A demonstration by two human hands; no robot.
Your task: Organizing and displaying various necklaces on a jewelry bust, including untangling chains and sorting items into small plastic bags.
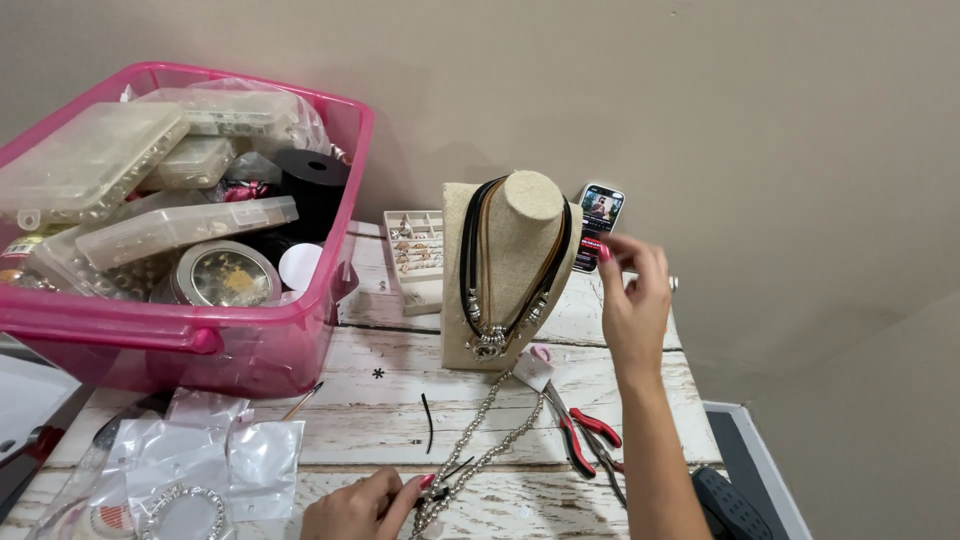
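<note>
Currently, the right hand (633,300) is raised beside a linen-covered bust stand (512,270), fingers loosely spread and reaching toward a phone (599,224) propped against the wall; whether the fingertips touch the phone cannot be told. Nothing is seen gripped in that hand.

The left hand (365,505) is kept low at the bottom edge, fingers pinched on the near end of a silver chain (478,440). The chain is laid across the whitewashed plank table (380,420), running from the left hand up toward the base of the bust stand, where a small white tag (536,368) is seen.

A black and tan cord necklace (500,290) with silver beads is hung on the bust stand. Red-handled pliers (588,440) are laid just right of the chain, near the right forearm. A short black cord piece (428,420) is laid left of the chain.

Behind the bust stand, a small white compartment tray (414,262) with small metal parts is placed. At left, a pink plastic bin (190,330) is filled with clear bead boxes, a round tin and a black spool. Clear plastic bags (200,455) are spread at lower left, near the left hand.
</note>
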